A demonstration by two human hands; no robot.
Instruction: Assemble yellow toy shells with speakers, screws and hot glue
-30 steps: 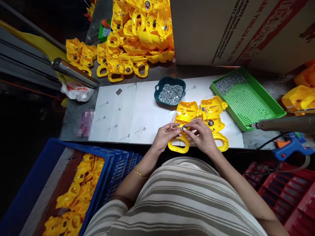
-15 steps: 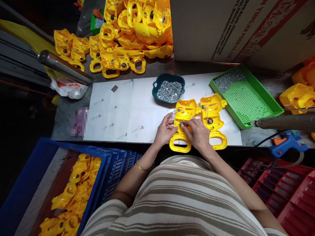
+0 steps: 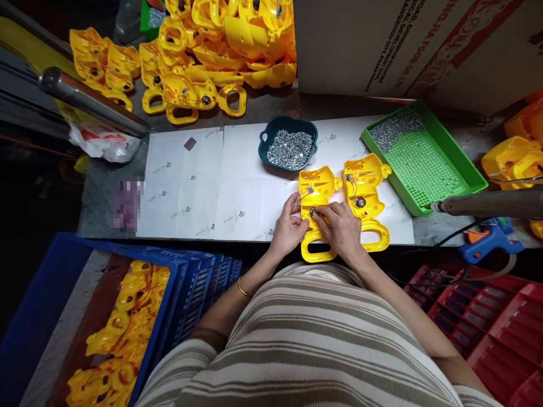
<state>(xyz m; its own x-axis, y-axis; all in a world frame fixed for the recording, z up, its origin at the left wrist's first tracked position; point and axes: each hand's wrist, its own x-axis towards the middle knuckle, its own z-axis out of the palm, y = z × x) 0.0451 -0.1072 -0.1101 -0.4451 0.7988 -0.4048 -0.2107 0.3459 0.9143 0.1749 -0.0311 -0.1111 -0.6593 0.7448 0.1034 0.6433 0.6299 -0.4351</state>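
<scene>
One metal-filled teal bowl (image 3: 292,124) sits near the yellow shell (image 3: 319,184), which left hand (image 3: 289,229) and right hand (image 3: 344,229) touch, fingers' hold unclear.

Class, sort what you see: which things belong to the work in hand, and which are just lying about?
Likely in the job:
yellow shell by the left hand
small round part at the right hand
second yellow shell

Apparently just lying about:
crumpled plastic bag
large cardboard box

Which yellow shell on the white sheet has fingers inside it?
The left shell, nearer the teal bowl: the right hand has fingers in it. The right shell, beside the green tray, has none.
</scene>
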